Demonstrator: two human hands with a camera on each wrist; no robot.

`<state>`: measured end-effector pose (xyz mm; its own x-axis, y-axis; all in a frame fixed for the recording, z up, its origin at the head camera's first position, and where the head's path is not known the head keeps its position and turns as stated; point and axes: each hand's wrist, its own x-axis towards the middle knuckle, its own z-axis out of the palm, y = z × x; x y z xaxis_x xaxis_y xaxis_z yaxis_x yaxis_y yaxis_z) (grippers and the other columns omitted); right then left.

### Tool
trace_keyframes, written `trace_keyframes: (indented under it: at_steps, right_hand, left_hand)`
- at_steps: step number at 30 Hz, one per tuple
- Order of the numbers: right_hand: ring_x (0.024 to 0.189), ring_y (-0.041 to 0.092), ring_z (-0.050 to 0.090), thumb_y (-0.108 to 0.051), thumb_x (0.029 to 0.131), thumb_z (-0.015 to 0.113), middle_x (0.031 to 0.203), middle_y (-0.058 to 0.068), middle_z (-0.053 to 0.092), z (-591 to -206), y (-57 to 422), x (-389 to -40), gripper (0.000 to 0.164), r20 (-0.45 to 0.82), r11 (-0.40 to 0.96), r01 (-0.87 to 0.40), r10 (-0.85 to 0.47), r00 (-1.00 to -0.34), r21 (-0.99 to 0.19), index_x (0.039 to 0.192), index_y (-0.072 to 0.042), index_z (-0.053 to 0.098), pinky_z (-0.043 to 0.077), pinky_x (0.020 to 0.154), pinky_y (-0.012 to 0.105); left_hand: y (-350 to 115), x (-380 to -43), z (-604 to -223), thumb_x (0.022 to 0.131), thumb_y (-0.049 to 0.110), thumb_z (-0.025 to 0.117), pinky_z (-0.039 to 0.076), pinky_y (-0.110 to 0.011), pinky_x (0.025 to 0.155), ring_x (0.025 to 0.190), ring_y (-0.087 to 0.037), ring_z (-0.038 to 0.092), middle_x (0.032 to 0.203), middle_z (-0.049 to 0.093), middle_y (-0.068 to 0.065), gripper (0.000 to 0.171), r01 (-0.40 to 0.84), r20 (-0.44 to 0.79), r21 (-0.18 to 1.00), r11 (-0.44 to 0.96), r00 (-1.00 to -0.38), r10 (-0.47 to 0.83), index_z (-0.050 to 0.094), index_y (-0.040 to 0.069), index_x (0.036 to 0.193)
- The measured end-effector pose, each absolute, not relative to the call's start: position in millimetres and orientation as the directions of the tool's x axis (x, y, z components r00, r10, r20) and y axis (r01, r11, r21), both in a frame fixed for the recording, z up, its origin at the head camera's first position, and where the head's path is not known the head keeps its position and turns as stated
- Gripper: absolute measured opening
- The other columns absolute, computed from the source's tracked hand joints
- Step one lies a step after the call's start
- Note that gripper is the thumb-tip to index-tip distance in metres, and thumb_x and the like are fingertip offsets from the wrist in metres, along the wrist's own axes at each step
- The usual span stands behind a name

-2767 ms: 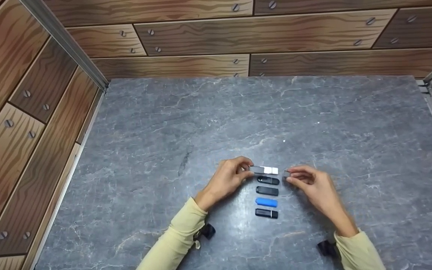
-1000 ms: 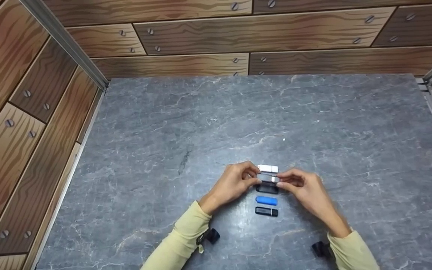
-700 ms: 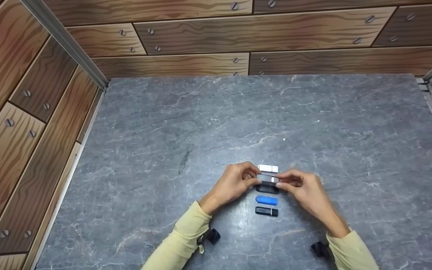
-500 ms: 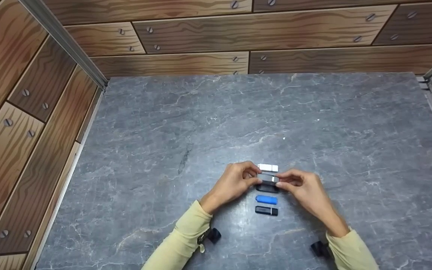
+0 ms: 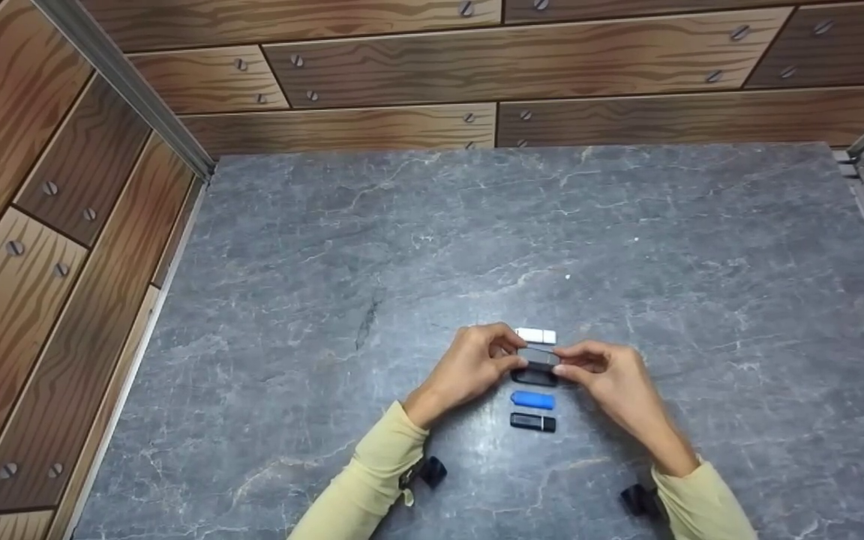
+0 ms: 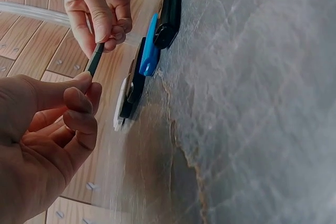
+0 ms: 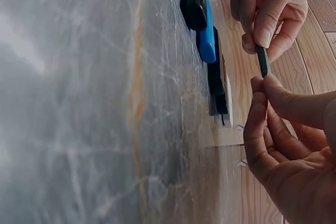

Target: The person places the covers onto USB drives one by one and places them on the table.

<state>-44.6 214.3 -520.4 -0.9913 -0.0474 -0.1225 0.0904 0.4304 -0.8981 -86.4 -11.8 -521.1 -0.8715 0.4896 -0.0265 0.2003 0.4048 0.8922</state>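
Both hands hold a dark grey USB flash drive [image 5: 539,355] between them, above a row of other flash drives. My left hand [image 5: 469,361] pinches its left end between thumb and fingertips. At the opposite end, my right hand [image 5: 612,372] pinches the cap the same way. Body and cap meet, with no bright connector showing between them. Seen edge-on in the left wrist view, the grey drive [image 6: 96,59] is thin and raised off the table. Behind it lies a white flash drive [image 5: 536,336]; a black flash drive [image 5: 534,378] is partly covered by it.
Nearer the person lie a blue flash drive [image 5: 532,400] and a black flash drive [image 5: 532,422] with a pale band. The grey marbled table [image 5: 312,247] ends at wood-patterned walls [image 5: 372,67]. A tiny white speck [image 5: 568,277] sits beyond the row.
The cap, earlier apart in the right hand, has come onto the grey drive. The bright connector strip between body and cap has disappeared. Both hands have moved closer together.
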Motion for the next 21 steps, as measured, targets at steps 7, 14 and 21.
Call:
trace_keyframes:
  at_steps: [7,14,21]
  right_hand:
    - [0.083,-0.001,0.074,-0.001,0.087,0.083,0.105,0.023,0.08,-520.6,214.6,-43.9,0.021,-0.118,0.42,0.094,-0.031,-0.993,-0.903,0.107,0.002,0.08,0.059,0.077,0.014]
    - [0.081,-0.004,0.072,0.001,0.086,0.083,0.104,0.024,0.08,-522.6,214.3,-45.4,0.021,-0.118,0.412,0.094,-0.034,-0.992,-0.906,0.107,0.003,0.079,0.059,0.076,0.014]
    - [0.082,0.0,0.073,-0.001,0.088,0.081,0.104,0.024,0.079,-521.0,218.9,-50.7,0.023,-0.113,0.414,0.073,-0.075,-0.991,-0.907,0.11,0.005,0.077,0.059,0.077,0.014]
  left_hand:
    - [-9.8,-87.0,-520.4,0.091,0.007,0.08,0.047,-0.014,0.057,0.064,0.003,0.056,0.09,0.079,-0.012,0.019,0.202,-0.032,0.885,0.419,-0.872,0.488,0.076,0.003,0.109]
    - [-9.7,-88.4,-517.9,0.092,0.007,0.08,0.044,-0.013,0.055,0.062,0.004,0.053,0.087,0.078,-0.012,0.019,0.221,-0.023,0.875,0.431,-0.87,0.492,0.077,0.002,0.11]
    - [-8.9,-94.3,-517.6,0.093,0.006,0.079,0.042,-0.012,0.056,0.063,0.005,0.054,0.096,0.081,-0.014,0.02,0.215,-0.034,0.879,0.426,-0.862,0.505,0.075,0.0,0.111]
